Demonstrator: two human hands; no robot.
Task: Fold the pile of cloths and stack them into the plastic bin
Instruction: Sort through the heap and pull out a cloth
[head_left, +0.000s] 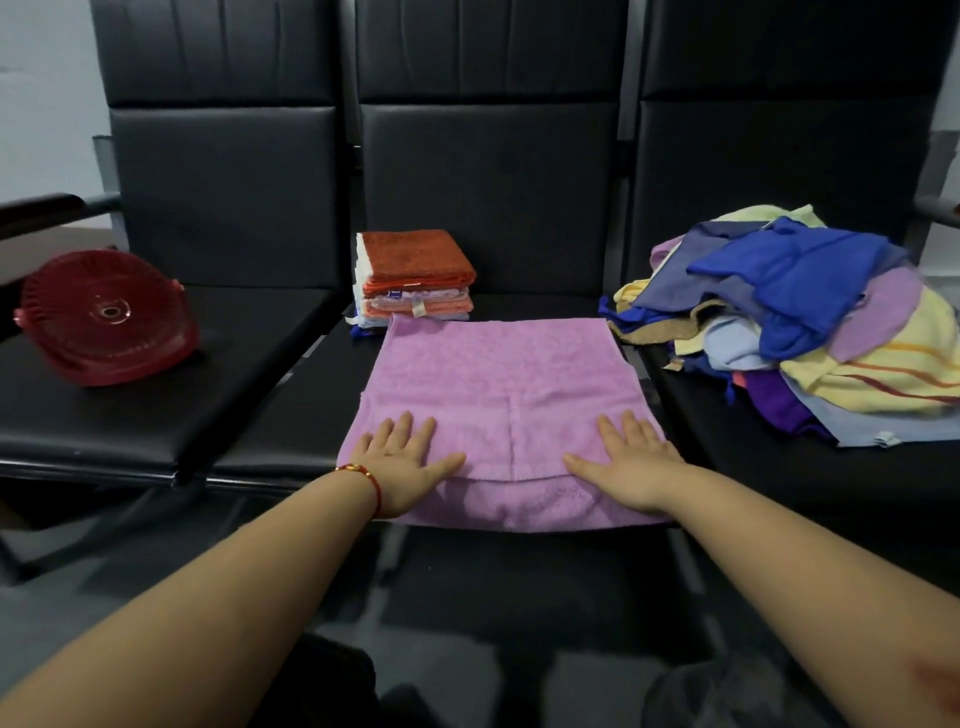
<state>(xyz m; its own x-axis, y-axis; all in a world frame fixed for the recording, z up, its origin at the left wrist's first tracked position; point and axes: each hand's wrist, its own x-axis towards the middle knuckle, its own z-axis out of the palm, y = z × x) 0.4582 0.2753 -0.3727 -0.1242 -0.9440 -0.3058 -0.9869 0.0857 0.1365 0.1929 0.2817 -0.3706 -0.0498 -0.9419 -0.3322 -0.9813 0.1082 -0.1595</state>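
Observation:
A purple cloth (498, 379) lies spread on the middle black seat, with its near edge folded over. My left hand (405, 457) presses flat on its near left part, fingers straight. My right hand (628, 462) presses flat on its near right part. Behind the cloth stands a stack of folded cloths (415, 280) topped by an orange one. On the right seat is a loose pile of cloths (800, 322) in blue, yellow and lilac. A red plastic bin (109, 317) lies upside down on the left seat.
Three black padded seats (104, 415) stand in a row with tall backrests (488, 171) behind. Metal armrests stick out at the far left and far right. Dark floor shows below the seat's front edge.

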